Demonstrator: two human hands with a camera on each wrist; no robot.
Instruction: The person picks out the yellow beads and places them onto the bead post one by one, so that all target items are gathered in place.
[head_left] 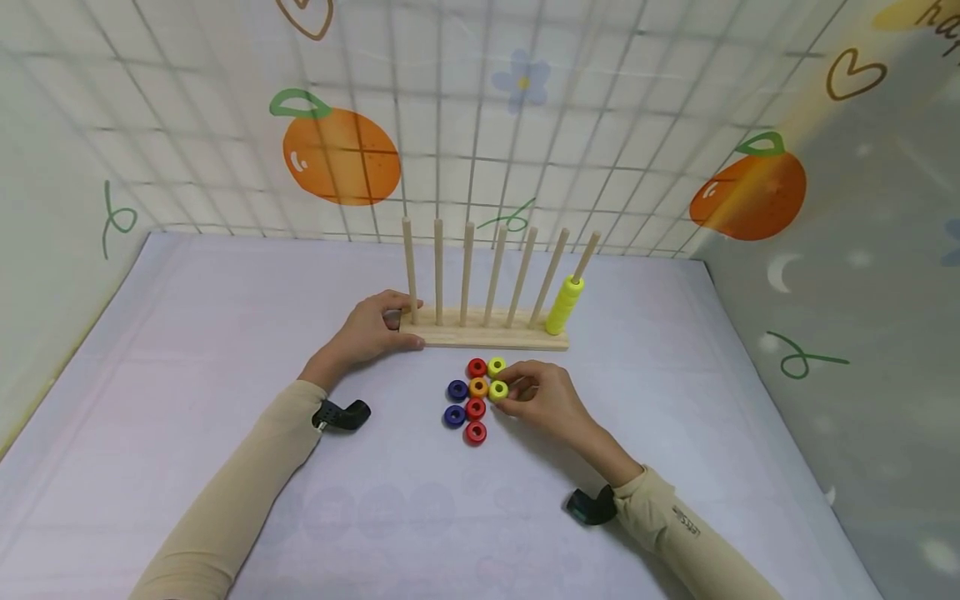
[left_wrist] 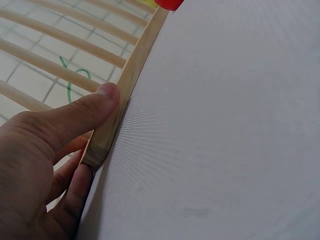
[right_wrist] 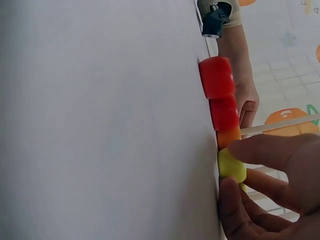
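Note:
A wooden peg stand (head_left: 487, 339) with a row of upright pegs stands on the white cloth. My left hand (head_left: 367, 327) grips the left end of its base, thumb along the front edge. On the rightmost peg is a stack of yellow beads (head_left: 564, 308). My right hand (head_left: 547, 402) pinches a yellow bead (right_wrist: 232, 167) between thumb and finger, down at the cloth beside the other beads. Behind it lies a second yellow bead (head_left: 497, 367). An orange bead (head_left: 478, 395) sits just left of the pinched one.
Three red beads (head_left: 476, 417) and two dark blue beads (head_left: 454, 423) lie grouped in front of the stand. A wall with a grid and printed oranges (head_left: 341, 158) rises behind. Black wrist cameras (head_left: 592, 505) hang from both sleeves.

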